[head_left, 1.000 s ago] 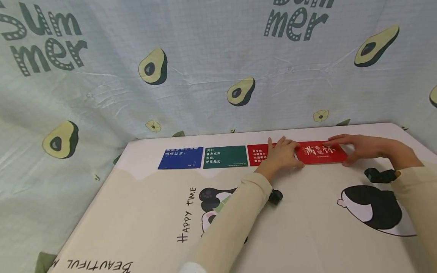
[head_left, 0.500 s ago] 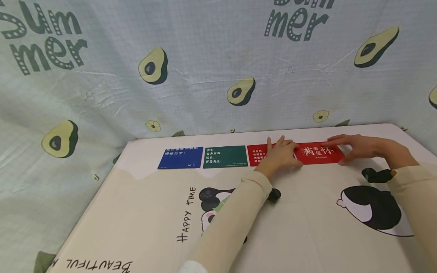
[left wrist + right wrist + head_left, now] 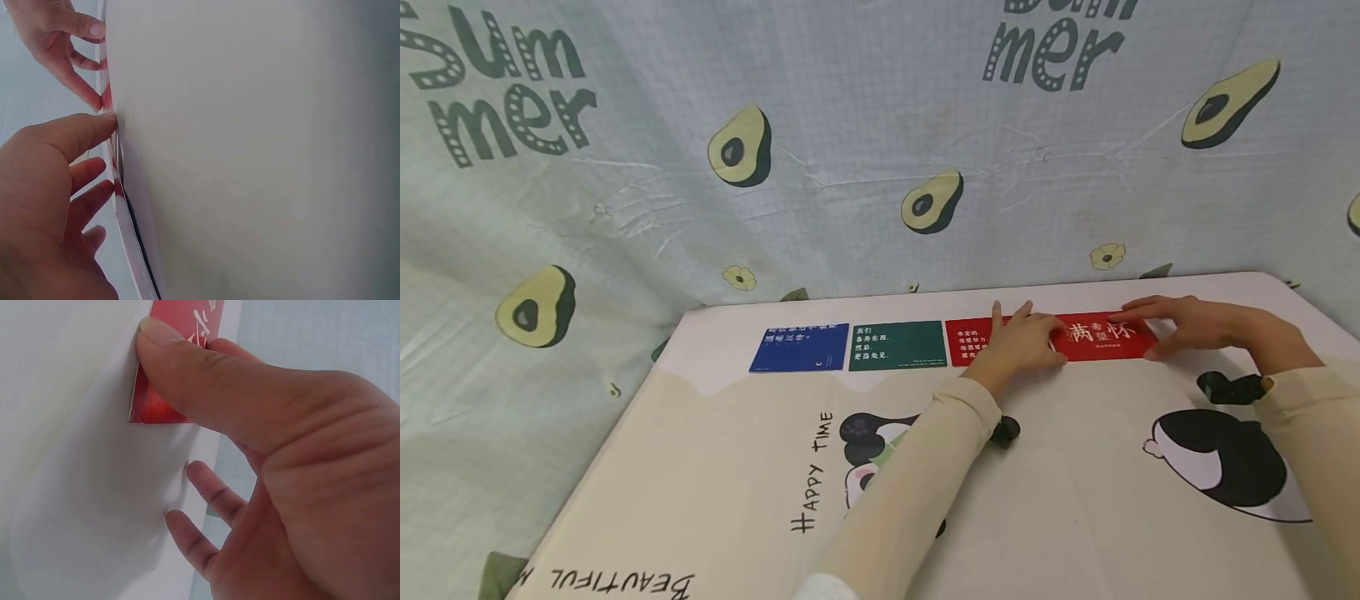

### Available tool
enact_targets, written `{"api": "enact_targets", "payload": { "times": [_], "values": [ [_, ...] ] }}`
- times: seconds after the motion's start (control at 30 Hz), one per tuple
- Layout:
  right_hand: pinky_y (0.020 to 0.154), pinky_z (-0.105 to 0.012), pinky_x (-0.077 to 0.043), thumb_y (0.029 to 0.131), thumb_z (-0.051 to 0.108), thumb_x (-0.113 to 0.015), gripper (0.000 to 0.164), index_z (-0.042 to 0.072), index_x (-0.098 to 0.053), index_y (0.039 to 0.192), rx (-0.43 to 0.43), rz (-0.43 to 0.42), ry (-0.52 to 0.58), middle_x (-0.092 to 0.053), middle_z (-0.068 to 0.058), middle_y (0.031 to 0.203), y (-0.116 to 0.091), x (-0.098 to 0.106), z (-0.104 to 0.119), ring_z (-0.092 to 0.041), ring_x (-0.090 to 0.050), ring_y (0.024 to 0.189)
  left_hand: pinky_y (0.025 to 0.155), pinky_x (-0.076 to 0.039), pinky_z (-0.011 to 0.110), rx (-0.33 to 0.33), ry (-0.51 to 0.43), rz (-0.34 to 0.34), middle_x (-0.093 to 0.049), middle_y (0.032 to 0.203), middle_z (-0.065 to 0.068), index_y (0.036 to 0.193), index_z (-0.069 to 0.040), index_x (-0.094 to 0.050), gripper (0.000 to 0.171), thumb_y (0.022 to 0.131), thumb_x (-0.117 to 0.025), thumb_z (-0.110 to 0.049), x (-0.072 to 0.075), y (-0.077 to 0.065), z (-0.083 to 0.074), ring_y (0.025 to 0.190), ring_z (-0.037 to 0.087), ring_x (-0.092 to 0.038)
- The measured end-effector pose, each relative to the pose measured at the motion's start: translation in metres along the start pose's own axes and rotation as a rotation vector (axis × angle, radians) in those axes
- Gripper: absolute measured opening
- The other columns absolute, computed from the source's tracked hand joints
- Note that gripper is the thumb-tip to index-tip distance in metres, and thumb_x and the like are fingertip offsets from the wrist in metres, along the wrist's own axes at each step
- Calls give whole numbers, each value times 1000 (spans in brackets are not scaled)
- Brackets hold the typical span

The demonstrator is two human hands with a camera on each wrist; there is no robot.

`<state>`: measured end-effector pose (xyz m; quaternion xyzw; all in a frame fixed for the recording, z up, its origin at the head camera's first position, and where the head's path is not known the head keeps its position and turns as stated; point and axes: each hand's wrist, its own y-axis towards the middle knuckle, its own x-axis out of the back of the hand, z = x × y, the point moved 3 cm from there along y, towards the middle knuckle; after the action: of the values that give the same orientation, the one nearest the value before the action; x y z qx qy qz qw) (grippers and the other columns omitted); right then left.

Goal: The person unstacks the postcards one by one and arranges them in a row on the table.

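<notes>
A red card with large white characters (image 3: 1101,335) lies flat at the right end of a row of cards near the table's far edge. My right hand (image 3: 1206,327) holds its right end, thumb on the near edge and index finger at the far edge; in the right wrist view the thumb (image 3: 172,353) lies over the card's red face. At the left end, my left hand (image 3: 1015,340) grips the same card between thumb and fingers. That hand also covers part of another red card with small white text (image 3: 966,340).
Left of the red cards lie a green card (image 3: 897,344) and a blue card (image 3: 800,347), in line. The table (image 3: 700,450) has a printed cover, and a patterned curtain (image 3: 835,133) hangs behind its far edge. Black devices (image 3: 1004,432) sit at the wrists.
The red card with large characters has slid slightly left, toward the other red card, with my right hand moving along. My left hand stays nearly in place.
</notes>
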<state>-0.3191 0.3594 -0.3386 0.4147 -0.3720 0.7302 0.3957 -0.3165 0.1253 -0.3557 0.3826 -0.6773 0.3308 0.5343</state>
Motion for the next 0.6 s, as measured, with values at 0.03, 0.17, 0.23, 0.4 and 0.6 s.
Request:
{"api": "enact_targets", "payload": {
  "times": [0.03, 0.17, 0.23, 0.4, 0.6],
  "values": [
    [87, -73, -34, 75, 33, -79, 77, 8, -48, 140, 1, -1, 5, -31, -28, 144, 1, 0, 0, -56, -23, 124, 114, 4, 47, 1, 4, -3, -41, 144, -19, 138, -38, -48, 55, 85, -63, -45, 0, 0, 1, 142, 9, -15],
    [87, -72, -36, 77, 34, -77, 74, 7, -48, 140, 1, -8, 20, -30, -30, 143, 2, -2, 0, -55, -25, 123, 114, 2, 46, 0, 11, -12, -39, 146, -19, 140, -38, -45, 59, 85, -65, -46, 1, -4, 2, 142, 9, -15],
    [86, -71, -37, 79, 35, -76, 74, 7, -47, 140, 0, -18, 22, -31, -31, 141, 1, -3, 0, -54, -27, 122, 115, 0, 46, -3, 11, -20, -38, 147, -18, 141, -38, -44, 61, 85, -66, -46, 4, -10, 2, 142, 9, -16],
    [83, -69, -41, 83, 39, -72, 74, 4, -43, 141, -23, -96, -45, -37, -35, 136, -8, -2, -3, -54, -33, 120, 114, -11, 46, -51, 1, -81, -40, 147, -11, 142, -33, -45, 61, 86, -67, -45, 22, -39, 7, 139, 11, -25],
    [74, -57, -52, 88, 34, -68, 65, -1, -44, 137, -66, -196, -67, -45, -35, 128, -32, -6, 0, -52, -44, 110, 111, -26, 42, -165, -19, -135, -44, 143, -2, 141, -23, -47, 62, 85, -69, -39, 37, -86, 18, 135, 16, -33]
  ]
}}
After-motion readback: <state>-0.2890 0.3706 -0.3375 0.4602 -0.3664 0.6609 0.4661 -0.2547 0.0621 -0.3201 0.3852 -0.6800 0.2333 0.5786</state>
